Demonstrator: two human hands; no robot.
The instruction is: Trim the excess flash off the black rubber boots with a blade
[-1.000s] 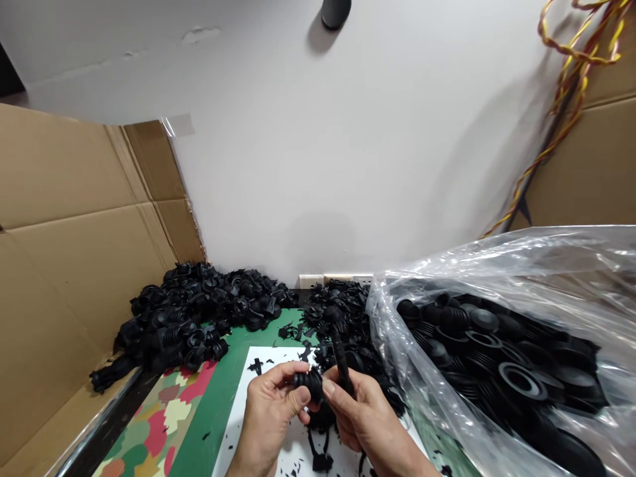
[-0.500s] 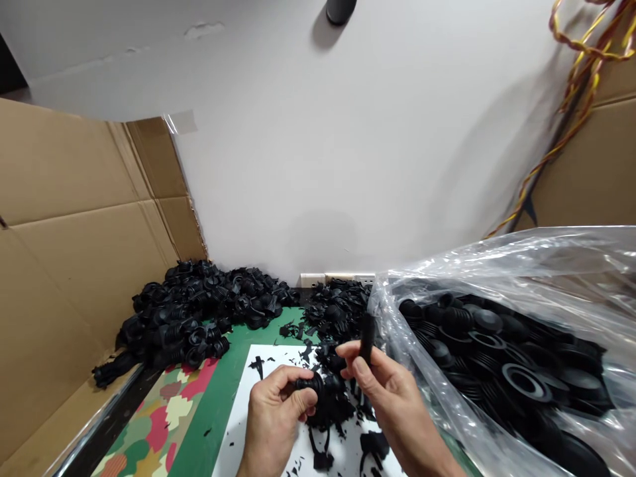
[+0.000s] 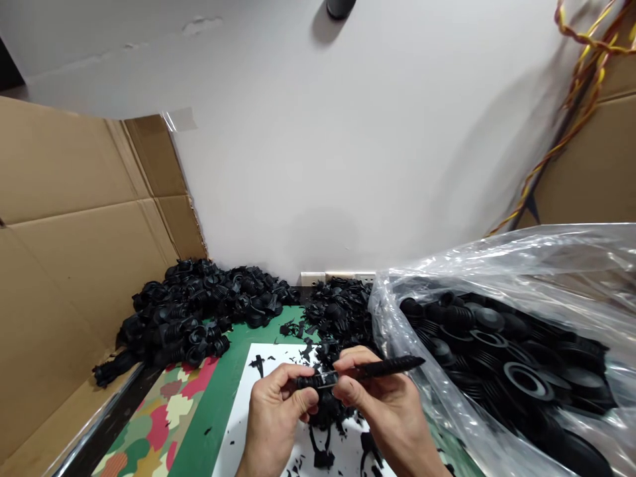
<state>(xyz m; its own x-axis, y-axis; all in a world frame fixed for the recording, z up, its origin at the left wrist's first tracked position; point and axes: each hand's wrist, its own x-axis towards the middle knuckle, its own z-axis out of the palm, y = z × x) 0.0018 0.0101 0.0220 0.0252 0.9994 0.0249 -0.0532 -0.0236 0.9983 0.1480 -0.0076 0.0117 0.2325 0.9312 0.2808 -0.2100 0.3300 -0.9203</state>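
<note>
My left hand (image 3: 273,414) pinches a small black ribbed rubber bellows (image 3: 307,381) between thumb and fingers. In my right hand (image 3: 382,404) is a slim tool with a black handle (image 3: 392,366), lying almost level with its back end pointing right. A thin silver part, perhaps its blade, shows between the hands against the bellows; its exact shape is too small to tell. Below both hands, black rubber scraps (image 3: 324,457) lie scattered on a white sheet (image 3: 238,424).
Many black rubber parts (image 3: 199,305) are heaped at the left back, beside a cardboard wall (image 3: 89,232). A pile of scraps (image 3: 342,305) lies at the wall's foot. To the right, an open clear plastic bag (image 3: 392,311) holds more ribbed black parts (image 3: 497,371).
The tool in my right hand has swung from upright to nearly level, and its silver end has come to the bellows. My left hand has stayed almost in place.
</note>
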